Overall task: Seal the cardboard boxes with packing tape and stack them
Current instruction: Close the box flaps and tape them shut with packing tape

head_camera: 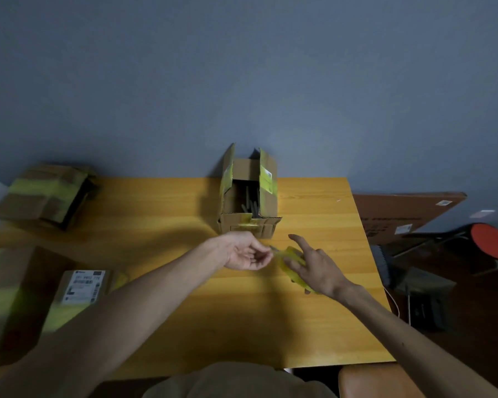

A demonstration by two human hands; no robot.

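Note:
An open cardboard box (249, 196) with yellow tape on its flaps stands at the far middle of the wooden table (170, 214); dark sticks show inside it. In front of the box my right hand (318, 267) holds a yellowish roll of packing tape (292, 264), the index finger pointing out. My left hand (243, 251) pinches the loose end of the tape just left of the roll. More taped boxes lie on the left: one at the far left corner (45, 193), one with a white label (84, 291) and a big one at the near left (9, 300).
Beyond the table's right edge a flat brown carton (400, 214) leans against the grey wall, with a red-seated stool (490, 244) and dark gear on the floor. A brown chair seat (380, 380) shows at the bottom right.

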